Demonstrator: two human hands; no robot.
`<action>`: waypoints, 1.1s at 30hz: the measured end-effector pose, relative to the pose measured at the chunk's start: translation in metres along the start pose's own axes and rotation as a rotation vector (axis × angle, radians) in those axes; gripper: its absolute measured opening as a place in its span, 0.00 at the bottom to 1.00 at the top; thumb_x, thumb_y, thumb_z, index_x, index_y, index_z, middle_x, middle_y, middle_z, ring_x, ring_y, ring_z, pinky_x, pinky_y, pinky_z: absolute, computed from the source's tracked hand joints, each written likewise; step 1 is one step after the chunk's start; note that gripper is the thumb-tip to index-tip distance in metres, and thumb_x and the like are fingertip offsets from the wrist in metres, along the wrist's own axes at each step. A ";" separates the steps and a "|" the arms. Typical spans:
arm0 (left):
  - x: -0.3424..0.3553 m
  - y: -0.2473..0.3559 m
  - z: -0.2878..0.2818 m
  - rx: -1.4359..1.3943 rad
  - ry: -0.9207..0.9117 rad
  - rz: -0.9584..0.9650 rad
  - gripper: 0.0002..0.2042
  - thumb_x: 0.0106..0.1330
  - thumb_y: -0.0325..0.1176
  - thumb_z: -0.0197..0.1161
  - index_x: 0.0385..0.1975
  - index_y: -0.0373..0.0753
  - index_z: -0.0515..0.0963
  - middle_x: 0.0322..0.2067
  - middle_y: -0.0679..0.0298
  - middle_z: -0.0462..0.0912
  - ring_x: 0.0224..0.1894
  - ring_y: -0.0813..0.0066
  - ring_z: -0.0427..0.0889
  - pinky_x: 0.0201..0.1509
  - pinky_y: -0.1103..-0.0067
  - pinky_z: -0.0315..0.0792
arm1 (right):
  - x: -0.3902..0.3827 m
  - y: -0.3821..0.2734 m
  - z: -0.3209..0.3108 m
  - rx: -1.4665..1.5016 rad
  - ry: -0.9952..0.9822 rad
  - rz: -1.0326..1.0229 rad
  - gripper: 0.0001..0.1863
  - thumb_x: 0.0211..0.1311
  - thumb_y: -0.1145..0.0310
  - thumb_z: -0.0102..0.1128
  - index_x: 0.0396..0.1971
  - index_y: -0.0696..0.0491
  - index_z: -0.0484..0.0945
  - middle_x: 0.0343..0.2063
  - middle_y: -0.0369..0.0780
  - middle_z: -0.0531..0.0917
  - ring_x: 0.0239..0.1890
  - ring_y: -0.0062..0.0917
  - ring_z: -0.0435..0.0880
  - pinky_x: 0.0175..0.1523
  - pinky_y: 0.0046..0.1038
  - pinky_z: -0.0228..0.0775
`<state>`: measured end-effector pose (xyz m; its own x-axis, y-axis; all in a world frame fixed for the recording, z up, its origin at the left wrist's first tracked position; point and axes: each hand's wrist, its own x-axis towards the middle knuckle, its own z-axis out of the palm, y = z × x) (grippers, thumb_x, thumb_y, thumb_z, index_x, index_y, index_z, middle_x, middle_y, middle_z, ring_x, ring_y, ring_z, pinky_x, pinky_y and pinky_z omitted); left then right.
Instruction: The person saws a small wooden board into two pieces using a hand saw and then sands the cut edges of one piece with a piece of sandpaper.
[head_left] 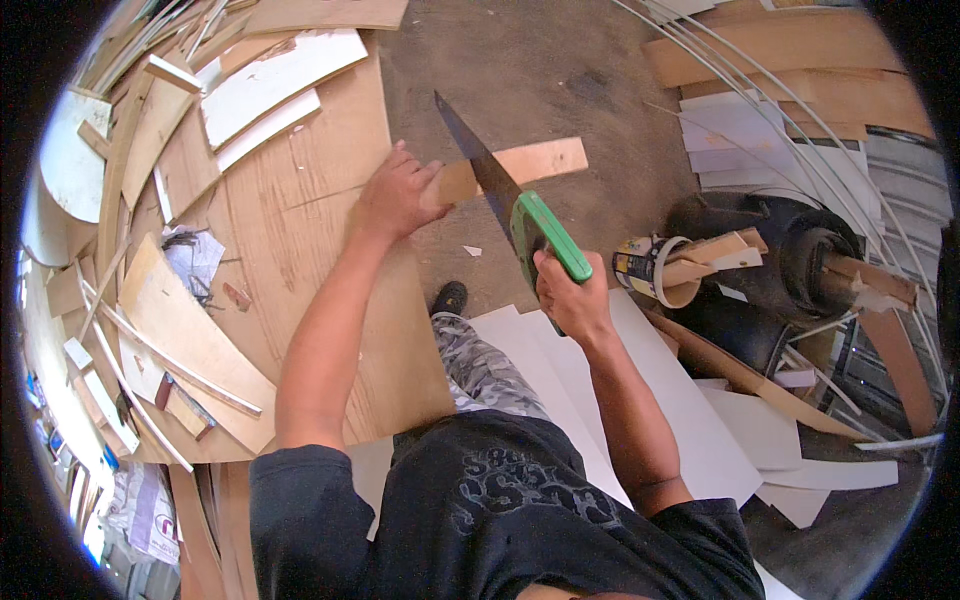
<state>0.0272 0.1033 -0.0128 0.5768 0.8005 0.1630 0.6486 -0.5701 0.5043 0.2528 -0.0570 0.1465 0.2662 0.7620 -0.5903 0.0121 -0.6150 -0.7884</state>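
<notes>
My right hand (577, 293) is closed round the green and black handle of a handsaw (550, 237). Its dark blade points up and to the left, crossing a narrow wooden strip (545, 161). The strip juts to the right past the edge of a plywood-topped table (395, 330), over the floor. My left hand (398, 195) holds the strip at the table's edge, thumb by the strip and fingers bent over its near end. That end is partly hidden under the hand. Whether the blade has cut into the wood I cannot tell.
Wood offcuts (285, 85) and a curved panel (185, 330) cover the table's left side. White sheets (640, 390) lie on the floor by my leg. At right stand a bucket of wood pieces (655, 270) and a black container (780, 235), with long thin strips (800, 150) beyond.
</notes>
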 end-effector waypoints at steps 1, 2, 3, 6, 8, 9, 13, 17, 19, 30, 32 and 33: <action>0.000 -0.002 0.000 0.027 -0.018 0.060 0.34 0.51 0.52 0.81 0.58 0.42 0.84 0.39 0.57 0.86 0.54 0.61 0.82 0.84 0.63 0.58 | -0.004 0.007 -0.003 -0.005 0.004 0.001 0.19 0.71 0.64 0.64 0.22 0.60 0.78 0.15 0.32 0.76 0.19 0.16 0.73 0.25 0.29 0.65; 0.001 0.001 0.000 0.029 -0.013 0.066 0.34 0.51 0.52 0.81 0.58 0.42 0.84 0.39 0.57 0.86 0.54 0.61 0.82 0.84 0.63 0.58 | -0.012 0.018 -0.005 -0.076 0.028 -0.013 0.18 0.71 0.64 0.64 0.22 0.59 0.78 0.15 0.32 0.76 0.19 0.15 0.73 0.25 0.28 0.64; 0.000 0.001 0.001 0.032 0.028 0.073 0.34 0.51 0.51 0.81 0.57 0.42 0.84 0.38 0.57 0.86 0.54 0.61 0.82 0.84 0.63 0.58 | -0.023 0.024 0.001 -0.139 0.047 -0.026 0.18 0.71 0.64 0.64 0.22 0.59 0.78 0.16 0.31 0.76 0.19 0.15 0.73 0.25 0.28 0.64; 0.001 0.002 -0.003 0.025 0.047 0.060 0.34 0.50 0.51 0.82 0.57 0.41 0.84 0.37 0.57 0.86 0.53 0.61 0.82 0.84 0.64 0.58 | -0.068 0.026 0.001 -0.086 0.053 -0.091 0.17 0.71 0.64 0.64 0.22 0.58 0.78 0.16 0.31 0.76 0.19 0.14 0.72 0.24 0.27 0.63; 0.002 0.003 -0.003 0.011 0.027 0.036 0.34 0.50 0.51 0.82 0.56 0.41 0.85 0.37 0.57 0.86 0.53 0.61 0.82 0.85 0.64 0.57 | -0.075 0.027 -0.008 -0.063 0.052 -0.045 0.17 0.71 0.65 0.65 0.22 0.58 0.78 0.16 0.31 0.76 0.19 0.15 0.72 0.24 0.27 0.63; 0.003 0.001 -0.004 -0.023 -0.022 0.034 0.34 0.49 0.52 0.82 0.55 0.40 0.85 0.40 0.54 0.87 0.56 0.54 0.82 0.83 0.61 0.60 | -0.075 0.028 -0.012 -0.004 0.044 -0.008 0.17 0.71 0.65 0.65 0.22 0.58 0.78 0.16 0.31 0.76 0.19 0.14 0.72 0.24 0.27 0.63; 0.002 0.000 0.001 -0.026 -0.004 0.084 0.33 0.48 0.50 0.83 0.53 0.39 0.86 0.37 0.56 0.87 0.51 0.59 0.83 0.83 0.63 0.61 | -0.025 0.036 -0.001 -0.100 0.051 -0.112 0.17 0.71 0.66 0.64 0.22 0.58 0.78 0.15 0.31 0.75 0.19 0.15 0.71 0.24 0.28 0.63; -0.002 -0.001 0.005 -0.016 0.114 0.017 0.31 0.49 0.49 0.82 0.53 0.40 0.86 0.36 0.55 0.87 0.51 0.58 0.83 0.82 0.62 0.63 | 0.013 0.024 0.013 -0.165 0.064 -0.236 0.17 0.71 0.66 0.64 0.22 0.59 0.78 0.15 0.31 0.74 0.20 0.14 0.71 0.24 0.28 0.62; -0.001 -0.002 0.002 0.012 0.084 0.057 0.32 0.50 0.51 0.82 0.53 0.38 0.86 0.37 0.54 0.87 0.52 0.57 0.82 0.81 0.62 0.63 | 0.011 0.018 0.007 -0.137 0.046 -0.162 0.17 0.71 0.66 0.64 0.22 0.60 0.78 0.14 0.32 0.74 0.20 0.15 0.72 0.25 0.29 0.64; -0.033 0.007 -0.008 0.287 0.403 -0.359 0.22 0.71 0.42 0.64 0.61 0.37 0.79 0.54 0.51 0.82 0.60 0.51 0.78 0.72 0.57 0.67 | -0.051 0.061 0.059 -0.067 0.140 -0.095 0.18 0.68 0.61 0.66 0.24 0.61 0.79 0.15 0.43 0.73 0.21 0.23 0.73 0.30 0.36 0.68; -0.050 0.005 -0.007 0.389 0.424 -0.523 0.21 0.72 0.42 0.62 0.59 0.37 0.79 0.54 0.52 0.81 0.60 0.50 0.77 0.69 0.56 0.68 | -0.061 0.062 0.063 -0.068 0.121 -0.129 0.19 0.68 0.61 0.67 0.25 0.62 0.79 0.15 0.44 0.74 0.21 0.24 0.73 0.30 0.36 0.68; -0.058 0.005 -0.009 0.260 0.216 -0.458 0.19 0.72 0.43 0.62 0.55 0.36 0.80 0.51 0.53 0.80 0.58 0.51 0.77 0.67 0.56 0.69 | -0.066 0.061 0.066 -0.083 0.112 -0.158 0.19 0.68 0.61 0.67 0.25 0.62 0.79 0.16 0.44 0.74 0.20 0.25 0.73 0.30 0.37 0.68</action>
<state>-0.0075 0.0555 -0.0126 0.1110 0.9808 0.1604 0.9252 -0.1609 0.3436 0.1728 -0.1314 0.1261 0.3602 0.8259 -0.4337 0.1408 -0.5077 -0.8499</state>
